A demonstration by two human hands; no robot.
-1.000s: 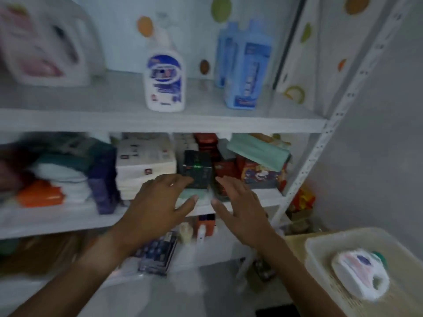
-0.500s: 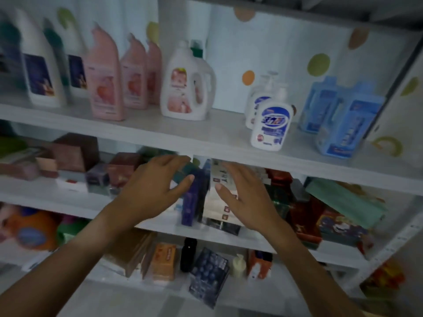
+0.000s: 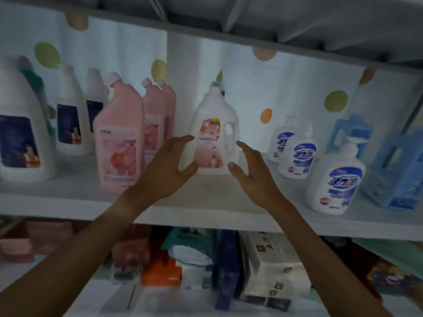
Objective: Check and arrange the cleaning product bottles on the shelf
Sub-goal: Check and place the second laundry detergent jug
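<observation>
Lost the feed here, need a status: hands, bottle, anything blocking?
Left hand and right hand open, flanking the white handled jug, no grip yet. Jug upright on shelf. Pink bottles close on its left.

No text, brand name or number can be read with certainty. Large white characters on a blue oval are borne by the front pump bottle [image 3: 336,177] and the pump bottle behind it [image 3: 299,154], but they are too blurred to be made out. A row of small characters is carried on the pink floral label of the white handled jug [image 3: 215,136], and a short dark line on the nearest pink bottle [image 3: 119,143]; neither is legible.
</observation>
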